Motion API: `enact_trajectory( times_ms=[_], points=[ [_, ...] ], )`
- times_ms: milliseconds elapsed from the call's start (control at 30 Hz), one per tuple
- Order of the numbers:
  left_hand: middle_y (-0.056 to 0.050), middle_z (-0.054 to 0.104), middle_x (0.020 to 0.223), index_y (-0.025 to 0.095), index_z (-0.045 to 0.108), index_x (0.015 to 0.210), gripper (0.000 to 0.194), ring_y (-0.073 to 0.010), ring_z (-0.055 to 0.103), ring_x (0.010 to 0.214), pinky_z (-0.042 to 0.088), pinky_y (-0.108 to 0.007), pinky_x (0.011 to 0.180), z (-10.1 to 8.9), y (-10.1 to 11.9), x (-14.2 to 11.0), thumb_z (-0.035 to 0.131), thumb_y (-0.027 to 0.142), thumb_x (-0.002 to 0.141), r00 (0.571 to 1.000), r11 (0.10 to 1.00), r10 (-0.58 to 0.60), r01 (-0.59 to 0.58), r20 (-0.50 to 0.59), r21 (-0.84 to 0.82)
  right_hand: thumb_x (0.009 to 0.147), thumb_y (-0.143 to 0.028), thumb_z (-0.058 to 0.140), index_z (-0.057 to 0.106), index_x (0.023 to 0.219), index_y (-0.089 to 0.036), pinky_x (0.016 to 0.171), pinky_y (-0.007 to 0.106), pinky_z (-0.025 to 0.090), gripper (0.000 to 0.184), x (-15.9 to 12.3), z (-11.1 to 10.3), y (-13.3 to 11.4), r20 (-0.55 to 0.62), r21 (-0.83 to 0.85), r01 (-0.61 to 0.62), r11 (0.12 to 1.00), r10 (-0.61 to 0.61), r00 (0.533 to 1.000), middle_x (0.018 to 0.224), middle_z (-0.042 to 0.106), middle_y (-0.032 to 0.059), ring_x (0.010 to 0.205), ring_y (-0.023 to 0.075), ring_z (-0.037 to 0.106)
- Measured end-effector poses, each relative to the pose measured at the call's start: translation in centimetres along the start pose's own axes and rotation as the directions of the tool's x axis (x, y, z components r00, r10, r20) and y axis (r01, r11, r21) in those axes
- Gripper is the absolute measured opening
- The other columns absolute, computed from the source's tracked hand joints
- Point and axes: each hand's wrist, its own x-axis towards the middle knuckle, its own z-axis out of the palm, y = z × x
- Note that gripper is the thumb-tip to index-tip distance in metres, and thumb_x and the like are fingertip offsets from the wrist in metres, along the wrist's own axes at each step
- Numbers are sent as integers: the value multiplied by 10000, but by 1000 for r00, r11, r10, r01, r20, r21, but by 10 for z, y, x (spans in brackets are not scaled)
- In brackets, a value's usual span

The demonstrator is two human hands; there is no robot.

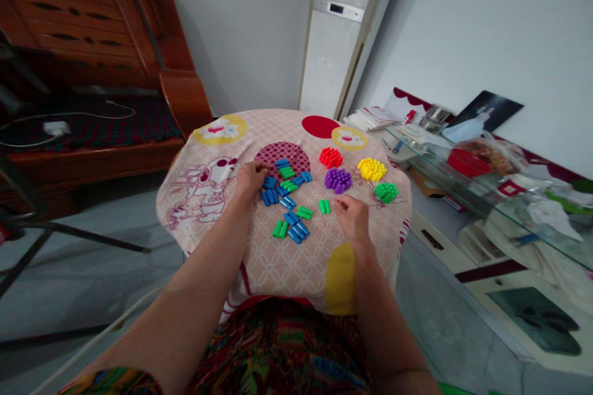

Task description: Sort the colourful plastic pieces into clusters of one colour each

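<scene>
My left hand (250,177) rests on the cloth-covered table (278,259), fingers curled at the left edge of a loose scatter of blue pegs (271,196) and green pegs (288,185). My right hand (351,214) lies fingers pinched beside a pair of green pegs (325,205); what it holds, if anything, is too small to see. Beyond it sit sorted clusters: red (330,157), purple (338,179), yellow (372,168) and green (386,191).
A wooden bench (92,74) with a cable and charger stands at the left. A glass-topped low cabinet (486,197) crowded with papers, a red bowl (467,162) and a photo runs along the right. A tall white air conditioner (333,31) stands behind.
</scene>
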Motion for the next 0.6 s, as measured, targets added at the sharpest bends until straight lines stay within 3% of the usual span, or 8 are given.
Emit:
enact_trajectory(
  times_ms=[67, 167, 300, 467, 600],
  points=[
    [-39, 774, 1015, 218, 758, 1123, 345, -173, 677, 848, 479, -232, 736, 0, 0, 0, 550, 236, 849, 1000, 1000, 3, -3, -1, 1, 938, -344, 520, 734, 1004, -183, 734, 255, 461, 275, -7, 10, -24, 92, -187, -40, 982, 58, 994, 897, 765, 97, 826, 193, 691],
    [-53, 774, 1003, 197, 764, 1113, 343, -179, 678, 824, 475, -238, 710, 1, 0, 0, 559, 224, 840, 1000, 1000, 13, -13, -15, -13, 954, -394, 546, 699, 1071, -164, 760, 272, 459, 299, -13, 18, -40, 149, -397, -83, 914, 153, 977, 967, 752, 134, 901, 218, 699],
    [-62, 773, 996, 186, 770, 1095, 333, -181, 680, 816, 475, -242, 706, 4, -4, 3, 570, 221, 832, 999, 999, 31, -32, -33, -35, 968, -377, 526, 672, 1092, -152, 767, 280, 458, 295, -16, 21, -41, 201, -435, -35, 900, 135, 970, 1029, 739, 151, 941, 223, 697],
    [-42, 775, 974, 220, 770, 1094, 330, -183, 682, 821, 488, -246, 718, 8, -9, 7, 572, 242, 831, 999, 999, 29, -30, -45, -29, 932, -385, 554, 708, 1018, -139, 738, 281, 442, 303, -14, 10, -29, 110, -352, -105, 930, 153, 982, 939, 752, 138, 880, 227, 690],
    [-44, 774, 963, 215, 769, 1096, 334, -182, 681, 807, 486, -250, 707, 9, -10, 7, 569, 242, 830, 999, 999, 29, -31, -46, -35, 875, -334, 576, 750, 904, -150, 687, 277, 416, 255, -11, -19, 6, -63, -280, -173, 944, 162, 985, 840, 754, 110, 789, 215, 670]
  ],
)
